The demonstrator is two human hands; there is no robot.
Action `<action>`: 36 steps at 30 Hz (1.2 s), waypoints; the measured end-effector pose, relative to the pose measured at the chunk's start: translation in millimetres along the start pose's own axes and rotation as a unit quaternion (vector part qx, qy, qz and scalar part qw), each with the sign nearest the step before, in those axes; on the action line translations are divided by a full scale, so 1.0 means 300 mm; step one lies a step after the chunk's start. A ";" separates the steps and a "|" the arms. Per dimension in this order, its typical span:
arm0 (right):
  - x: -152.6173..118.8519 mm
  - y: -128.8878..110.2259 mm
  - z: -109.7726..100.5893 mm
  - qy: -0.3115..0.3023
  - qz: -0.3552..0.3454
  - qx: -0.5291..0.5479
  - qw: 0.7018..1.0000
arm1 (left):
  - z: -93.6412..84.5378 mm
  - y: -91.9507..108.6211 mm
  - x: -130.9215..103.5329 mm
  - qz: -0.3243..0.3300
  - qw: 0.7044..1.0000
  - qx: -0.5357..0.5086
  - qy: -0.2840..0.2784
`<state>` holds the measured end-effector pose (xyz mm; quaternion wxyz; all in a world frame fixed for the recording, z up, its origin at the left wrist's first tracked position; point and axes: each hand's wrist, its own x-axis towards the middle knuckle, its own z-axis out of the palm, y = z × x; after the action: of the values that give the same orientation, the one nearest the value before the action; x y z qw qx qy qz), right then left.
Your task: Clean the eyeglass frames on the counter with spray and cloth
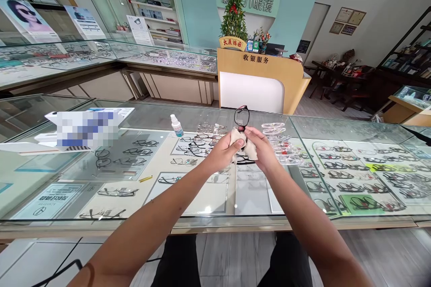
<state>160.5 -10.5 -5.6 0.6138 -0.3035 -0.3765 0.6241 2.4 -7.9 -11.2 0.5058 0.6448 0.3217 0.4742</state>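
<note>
Both hands are raised over the glass counter, close together. A pair of dark-framed eyeglasses (pixel 242 117) stands up between them, one lens showing at the top. The other lens is hidden by a cream cleaning cloth (pixel 250 149) and my fingers. My left hand (pixel 225 149) is closed on the cloth, thumb pressed over it. My right hand (pixel 261 147) is closed at the side of the frame, with cloth under its fingers. A small white spray bottle (pixel 176 126) with a blue lower part stands on the counter to the left.
The glass display counter (pixel 202 222) holds rows of eyeglasses under its top. A white box with papers (pixel 50 141) lies at the left. Clear-framed glasses (pixel 273 128) sit right of my hands. A wooden cashier desk (pixel 261 65) with a plant (pixel 233 20) stands beyond.
</note>
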 end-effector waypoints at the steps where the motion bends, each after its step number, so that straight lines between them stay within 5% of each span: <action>1: -0.001 -0.001 0.001 -0.002 0.001 -0.005 1.000 | 0.000 0.002 0.002 0.015 1.000 0.004 0.000; 10: -0.007 -0.004 0.004 -0.022 -0.040 -0.043 0.998 | 0.004 -0.006 -0.005 0.043 0.997 0.051 0.036; 18: 0.010 -0.008 -0.016 0.009 -0.042 -0.034 0.999 | -0.004 0.002 0.000 0.038 0.997 0.064 -0.027; 26: -0.018 -0.012 0.011 -0.041 -0.039 -0.064 0.996 | 0.013 -0.016 -0.011 0.060 0.993 0.071 0.071; 36: 0.005 -0.011 -0.010 0.000 -0.059 -0.066 0.996 | 0.015 -0.014 -0.004 0.051 0.996 0.075 0.018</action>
<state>164.8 -8.8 -4.3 0.6282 -0.3208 -0.4343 0.5602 6.4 -9.5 -15.7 0.4251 0.6881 0.3318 0.4854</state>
